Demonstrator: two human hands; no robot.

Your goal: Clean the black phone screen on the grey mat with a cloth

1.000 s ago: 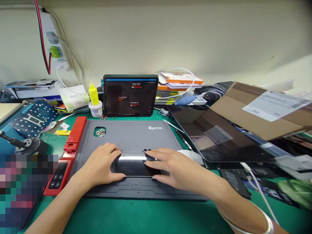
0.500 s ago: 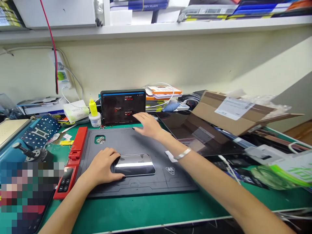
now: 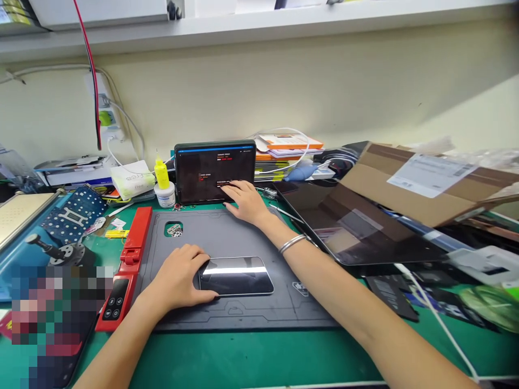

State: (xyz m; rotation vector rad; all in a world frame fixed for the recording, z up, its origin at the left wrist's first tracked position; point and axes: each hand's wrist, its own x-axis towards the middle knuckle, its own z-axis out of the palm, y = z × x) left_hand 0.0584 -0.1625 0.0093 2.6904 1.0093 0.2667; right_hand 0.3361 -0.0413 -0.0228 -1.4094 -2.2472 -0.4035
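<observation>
A black phone [image 3: 237, 276] lies screen up on a dark grey work mat [image 3: 227, 232]. My left hand [image 3: 178, 276] rests at its left end, thumb along the near edge and fingers curled round the far edge, gripping it. My right hand [image 3: 242, 198] reaches to the back of the mat, fingers stretched out and touching the lower part of a small upright tablet [image 3: 214, 170] with a dark screen and red text. A silver bangle [image 3: 292, 243] sits on my right wrist.
A red tool [image 3: 128, 259] borders the mat's left edge. A yellow-capped bottle [image 3: 162, 174] and white jar [image 3: 166, 195] stand left of the tablet. A large dark screen panel [image 3: 357, 227] and cardboard box [image 3: 425, 183] fill the right. Cables, books and a blue patterned pad [image 3: 75, 216] crowd the back.
My right hand left the phone, reached forward across the mat and now touches the tablet's screen. My left hand stayed on the phone. The view shifted up, then slightly down.
</observation>
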